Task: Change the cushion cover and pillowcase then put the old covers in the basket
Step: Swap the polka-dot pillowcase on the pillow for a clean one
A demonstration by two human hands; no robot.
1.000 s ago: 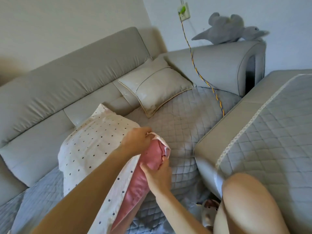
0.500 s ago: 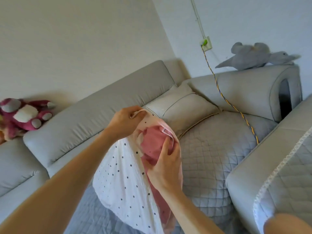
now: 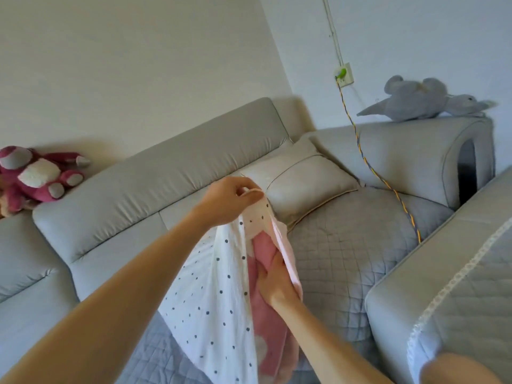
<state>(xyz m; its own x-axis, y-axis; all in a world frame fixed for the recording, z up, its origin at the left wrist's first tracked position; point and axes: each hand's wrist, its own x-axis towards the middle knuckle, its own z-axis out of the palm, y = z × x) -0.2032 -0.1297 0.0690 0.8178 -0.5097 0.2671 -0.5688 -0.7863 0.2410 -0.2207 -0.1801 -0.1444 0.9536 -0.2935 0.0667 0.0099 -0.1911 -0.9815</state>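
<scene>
Your left grip (image 3: 227, 202) pinches the dotted pillowcase (image 3: 216, 300) rim. Your right grip (image 3: 277, 282) clutches the pink pillow (image 3: 266, 328) inside it.

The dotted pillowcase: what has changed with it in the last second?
The left hand lifted the open edge of the pillowcase, so it now hangs upright. The right hand moved from the rim deeper inside, onto the pink pillow. The left hand kept its pinch; the beige cushion stayed put.

Setting: home living room.
Evidence: grey corner sofa (image 3: 155, 173), throw cushion (image 3: 302, 184), plush toys (image 3: 36, 176), quilted seat cover (image 3: 352, 245).
</scene>
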